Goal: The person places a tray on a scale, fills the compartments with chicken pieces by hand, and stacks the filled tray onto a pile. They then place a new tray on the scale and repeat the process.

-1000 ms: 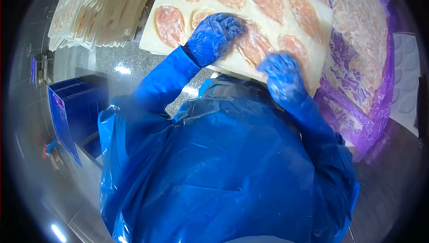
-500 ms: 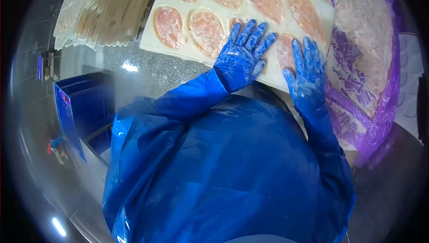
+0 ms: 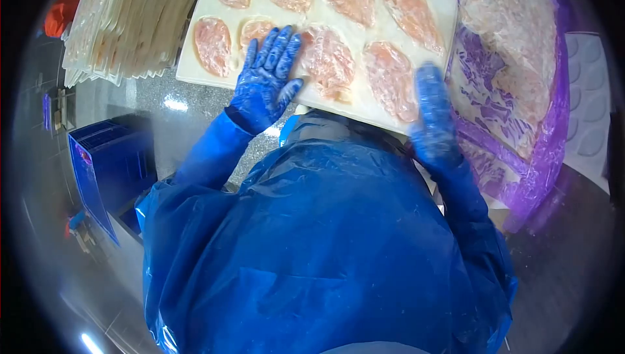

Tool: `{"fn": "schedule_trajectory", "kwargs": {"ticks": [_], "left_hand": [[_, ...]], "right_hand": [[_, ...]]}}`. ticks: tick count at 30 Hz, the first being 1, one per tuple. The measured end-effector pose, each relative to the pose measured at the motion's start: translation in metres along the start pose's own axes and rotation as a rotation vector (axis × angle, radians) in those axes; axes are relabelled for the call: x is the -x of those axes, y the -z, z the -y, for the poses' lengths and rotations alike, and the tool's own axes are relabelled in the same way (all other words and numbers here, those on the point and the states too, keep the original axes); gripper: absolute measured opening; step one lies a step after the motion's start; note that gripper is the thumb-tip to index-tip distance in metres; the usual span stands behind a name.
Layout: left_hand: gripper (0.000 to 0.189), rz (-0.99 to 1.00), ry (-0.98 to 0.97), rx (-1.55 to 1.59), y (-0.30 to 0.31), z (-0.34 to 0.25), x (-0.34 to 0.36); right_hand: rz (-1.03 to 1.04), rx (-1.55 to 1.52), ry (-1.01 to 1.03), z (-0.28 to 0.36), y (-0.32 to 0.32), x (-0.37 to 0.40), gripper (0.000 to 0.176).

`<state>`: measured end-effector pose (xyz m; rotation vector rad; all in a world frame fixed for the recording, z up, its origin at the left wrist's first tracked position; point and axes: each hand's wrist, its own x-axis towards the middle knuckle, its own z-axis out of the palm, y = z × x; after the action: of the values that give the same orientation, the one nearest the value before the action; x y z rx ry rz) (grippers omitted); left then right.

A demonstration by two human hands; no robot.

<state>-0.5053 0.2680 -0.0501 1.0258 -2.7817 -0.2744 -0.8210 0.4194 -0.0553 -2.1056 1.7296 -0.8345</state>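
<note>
A white tray [image 3: 306,25] holds two rows of flat, pale pink meat pieces, several in all. My left hand [image 3: 265,82], in a wet blue glove, lies with spread fingers over a front-row piece [image 3: 255,29] and partly covers it. Beside its thumb is another front-row piece [image 3: 327,61]. My right hand [image 3: 435,119], gloved in blue and smeared by motion, is at the tray's right edge, just right of the rightmost front piece [image 3: 390,79]. Whether its fingers are apart or hold anything is hidden by the blur.
A stack of thin pale sheets [image 3: 130,22] stands left of the tray. On the right lies a purple plastic bag [image 3: 553,139] with a mass of pale meat [image 3: 521,48]. Beyond it is a white moulded tray [image 3: 589,100]. A blue box [image 3: 114,165] is at the left.
My left hand has moved left, from the third front piece to the second. The right hand has shifted slightly left and its fingers are now blurred. The head view has shifted too.
</note>
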Motion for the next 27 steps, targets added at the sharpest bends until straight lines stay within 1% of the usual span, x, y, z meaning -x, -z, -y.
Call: {"fn": "schedule_trajectory", "kwargs": {"ticks": [1,2,4,5,6,8,9,11,12,14,17,19,20,22,24,27], "left_hand": [[0.069,-0.045,0.032,-0.017,-0.002,-0.002,0.000],[0.069,-0.045,0.038,-0.013,-0.008,-0.007,-0.003],[0.070,-0.271,0.064,0.107,-0.013,-0.035,-0.022],[0.070,-0.271,0.024,0.182,-0.018,-0.055,-0.030],[0.070,-0.111,0.000,0.232,-0.024,-0.068,-0.033],[0.071,-0.041,0.003,0.162,-0.028,-0.083,-0.036],[0.073,-0.049,-0.013,0.145,-0.029,-0.080,-0.034],[0.074,-0.041,0.002,0.139,-0.024,-0.079,-0.031],[0.075,-0.024,0.014,0.145,-0.022,-0.078,-0.028],[0.075,-0.041,0.024,0.146,-0.025,-0.078,-0.026],[0.077,-0.058,0.037,0.179,-0.019,-0.079,-0.028],[0.078,-0.132,-0.023,0.201,-0.016,-0.080,-0.032],[0.078,-0.140,-0.022,0.206,-0.018,-0.080,-0.037],[0.079,-0.016,-0.204,0.289,-0.023,-0.080,-0.049],[0.079,-0.005,-0.227,0.283,-0.034,-0.075,-0.050],[0.079,-0.007,-0.247,0.305,-0.032,-0.073,-0.055]], "right_hand": [[0.007,0.003,0.003,-0.005,0.002,-0.002,0.063],[-0.076,-0.035,-0.063,-0.012,0.004,-0.007,0.063],[-0.249,-0.119,-0.197,-0.015,0.009,-0.027,0.064],[-0.338,-0.163,-0.264,-0.013,0.012,-0.033,0.064],[-0.337,-0.168,-0.258,-0.003,0.011,-0.041,0.064],[0.021,0.207,0.148,0.020,0.005,-0.060,0.068],[0.021,0.202,0.155,0.018,0.003,-0.057,0.068],[0.161,0.308,0.104,0.004,-0.005,-0.053,0.071],[0.167,0.306,0.120,0.001,-0.006,-0.050,0.071],[0.102,0.342,0.032,-0.006,-0.006,-0.043,0.070],[0.118,0.364,0.060,-0.010,-0.004,-0.043,0.071],[0.131,0.370,0.057,-0.008,-0.003,-0.043,0.071],[0.096,0.319,0.059,-0.007,-0.004,-0.044,0.071],[0.068,0.273,0.062,-0.004,-0.005,-0.046,0.071],[0.140,0.445,0.032,0.002,-0.009,-0.044,0.071],[0.089,0.555,-0.006,0.004,-0.015,-0.044,0.069]]}}
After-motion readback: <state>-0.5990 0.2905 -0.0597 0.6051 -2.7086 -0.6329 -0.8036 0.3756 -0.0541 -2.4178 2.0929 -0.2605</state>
